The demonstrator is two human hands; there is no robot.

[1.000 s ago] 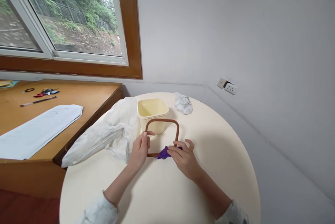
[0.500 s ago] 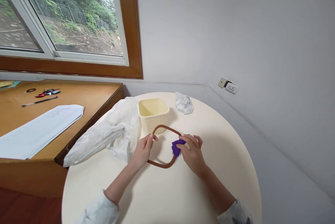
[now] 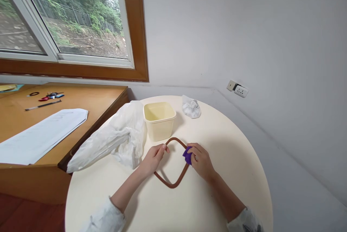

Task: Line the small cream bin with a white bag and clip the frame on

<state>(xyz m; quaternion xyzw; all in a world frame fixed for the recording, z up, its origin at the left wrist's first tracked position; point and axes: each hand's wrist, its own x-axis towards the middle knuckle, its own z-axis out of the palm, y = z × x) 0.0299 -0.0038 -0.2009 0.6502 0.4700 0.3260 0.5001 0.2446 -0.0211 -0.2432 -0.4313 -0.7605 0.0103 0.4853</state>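
A brown rounded-square frame (image 3: 172,186) is held just above the white table, one corner turned toward me. My left hand (image 3: 152,159) is closed around its left side, thumb on top. On the opposite side, my right hand (image 3: 202,161) pinches a small purple cloth (image 3: 187,156) wrapped over the frame. The fingers of that hand cover part of the cloth and the frame's right corner. Just beyond the frame stands a cream plastic tub (image 3: 160,129), open at the top; its inside floor is not visible.
A crumpled white plastic bag (image 3: 126,130) lies left of the tub on the round table (image 3: 173,210). Behind, to the right, sits a small whitish bundle (image 3: 191,107). The wooden desk (image 3: 108,96) at left bears papers (image 3: 48,134), a pen (image 3: 43,105) and small items.
The frame has turned and come slightly toward me, so a corner points nearer. My right fingers have closed more tightly over the purple cloth, which looks more bunched.
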